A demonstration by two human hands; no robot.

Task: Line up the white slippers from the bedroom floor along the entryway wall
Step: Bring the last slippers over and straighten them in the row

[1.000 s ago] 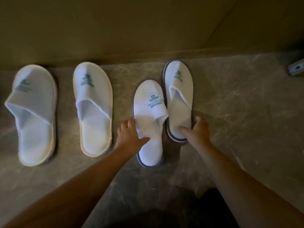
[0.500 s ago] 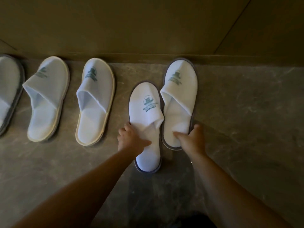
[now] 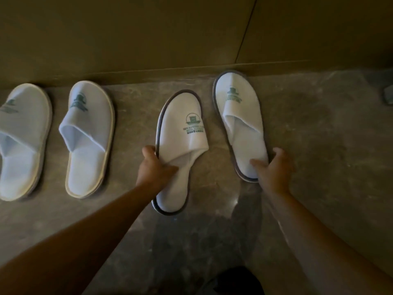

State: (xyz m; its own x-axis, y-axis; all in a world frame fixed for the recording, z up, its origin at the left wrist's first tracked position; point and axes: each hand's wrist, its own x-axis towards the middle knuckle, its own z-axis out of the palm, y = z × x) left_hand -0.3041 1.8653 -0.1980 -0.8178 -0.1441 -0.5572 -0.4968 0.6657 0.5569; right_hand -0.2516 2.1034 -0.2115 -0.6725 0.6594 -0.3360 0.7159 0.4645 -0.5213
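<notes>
slippers point(image 3: 182, 133) | green printed logo with lettering on each upper | lettering too blurred to read

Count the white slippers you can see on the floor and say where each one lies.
4. One at the far left, cut by the frame edge; one beside it; one held by the left hand; one held by the right hand, nearest the wall. More may lie outside the view.

Leftmost slipper point(image 3: 20, 143) (cream-edged) and right-edge grey object point(image 3: 388, 95), both frame-cropped
</notes>
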